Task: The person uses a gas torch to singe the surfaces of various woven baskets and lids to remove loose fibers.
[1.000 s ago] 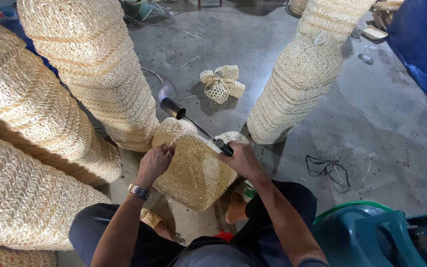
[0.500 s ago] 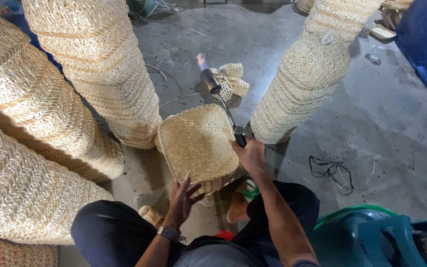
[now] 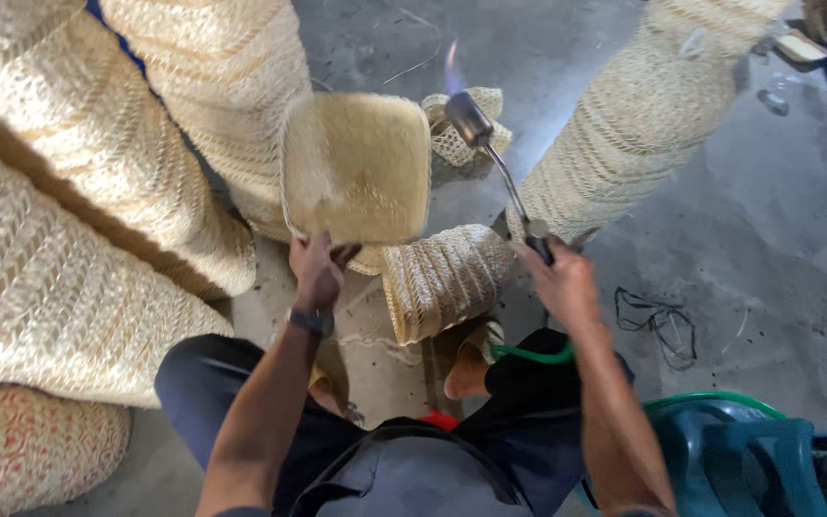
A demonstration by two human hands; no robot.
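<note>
the left hand (image 3: 316, 268) grips the lower edge of a square woven basket (image 3: 356, 165), lifted upright above the floor. the right hand (image 3: 559, 275) clenches a lit gas torch (image 3: 490, 153), flame just beside the basket's right rim.

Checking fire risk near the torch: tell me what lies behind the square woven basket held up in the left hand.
Behind the square straw-coloured woven basket rises a tall stack of nested woven baskets; the basket covers the stack's lower part. A small woven basket on the floor peeks out beside its right edge, partly hidden.
</note>
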